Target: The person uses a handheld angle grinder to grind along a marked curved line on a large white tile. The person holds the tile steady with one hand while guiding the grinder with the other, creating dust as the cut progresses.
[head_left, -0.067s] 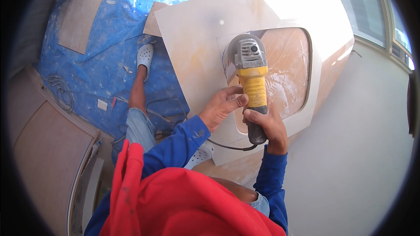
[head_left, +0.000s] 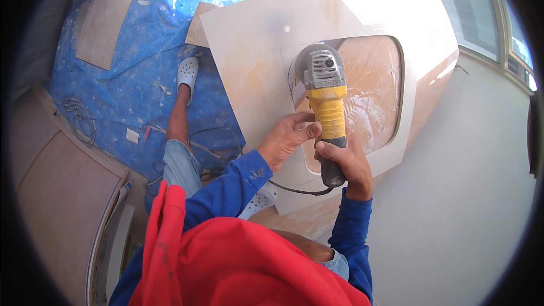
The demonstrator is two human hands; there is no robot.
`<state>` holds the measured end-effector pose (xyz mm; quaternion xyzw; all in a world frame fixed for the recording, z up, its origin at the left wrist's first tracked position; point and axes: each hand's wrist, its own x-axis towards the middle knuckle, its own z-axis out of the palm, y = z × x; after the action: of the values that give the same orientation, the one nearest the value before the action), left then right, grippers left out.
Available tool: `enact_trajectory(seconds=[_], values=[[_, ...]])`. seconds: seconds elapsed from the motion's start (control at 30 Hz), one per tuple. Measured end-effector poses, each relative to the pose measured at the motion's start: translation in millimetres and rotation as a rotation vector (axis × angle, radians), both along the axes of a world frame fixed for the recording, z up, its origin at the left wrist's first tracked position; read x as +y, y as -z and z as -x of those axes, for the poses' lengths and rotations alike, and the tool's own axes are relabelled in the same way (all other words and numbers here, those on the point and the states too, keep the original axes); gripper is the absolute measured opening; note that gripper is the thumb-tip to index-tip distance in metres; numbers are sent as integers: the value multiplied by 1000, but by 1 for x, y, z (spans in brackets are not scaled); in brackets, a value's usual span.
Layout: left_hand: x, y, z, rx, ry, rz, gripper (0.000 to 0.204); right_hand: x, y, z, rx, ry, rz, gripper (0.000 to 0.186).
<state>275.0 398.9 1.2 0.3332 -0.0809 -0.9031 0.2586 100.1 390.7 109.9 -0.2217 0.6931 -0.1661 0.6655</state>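
Note:
A yellow and black angle grinder (head_left: 330,111) lies along the inner left edge of a rounded cutout in a pale curved panel (head_left: 243,59), its grey head pointing away from me. My right hand (head_left: 350,167) is wrapped round the black rear handle. My left hand (head_left: 288,141) has curled fingers and thumb against the left side of the yellow body. A black cord (head_left: 300,191) runs from the handle's end off to the left. Light wood with white smears (head_left: 371,90) shows through the cutout. Pencil lines mark the panel near the cutout; the disc's underside is hidden.
A blue plastic sheet (head_left: 102,96) covers the floor at left, with wood boards (head_left: 107,22), coiled cables (head_left: 79,116) and scraps on it. A curved wooden piece (head_left: 62,187) stands lower left. My clog-shod foot (head_left: 187,73) is left of the panel. A wall (head_left: 459,192) and window (head_left: 470,5) are at right.

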Motion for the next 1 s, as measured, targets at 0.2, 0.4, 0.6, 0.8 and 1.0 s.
enact_trajectory(seconds=[0.2,0.4,0.6,0.8,1.0], values=[[-8,0,-1,25,-11,-3,81,-3,5,1,-19,27,5,62],[-14,-6,-3,-2,25,-1,81,0,5,2,-55,65,1,60],[-14,-3,1,-10,39,-10,78,1,3,3,-73,89,0,57],[-13,-1,5,-8,12,-32,77,0,1,2,-67,94,-12,58],[-17,2,1,31,68,-61,71,-4,-3,-1,-72,97,-1,57]])
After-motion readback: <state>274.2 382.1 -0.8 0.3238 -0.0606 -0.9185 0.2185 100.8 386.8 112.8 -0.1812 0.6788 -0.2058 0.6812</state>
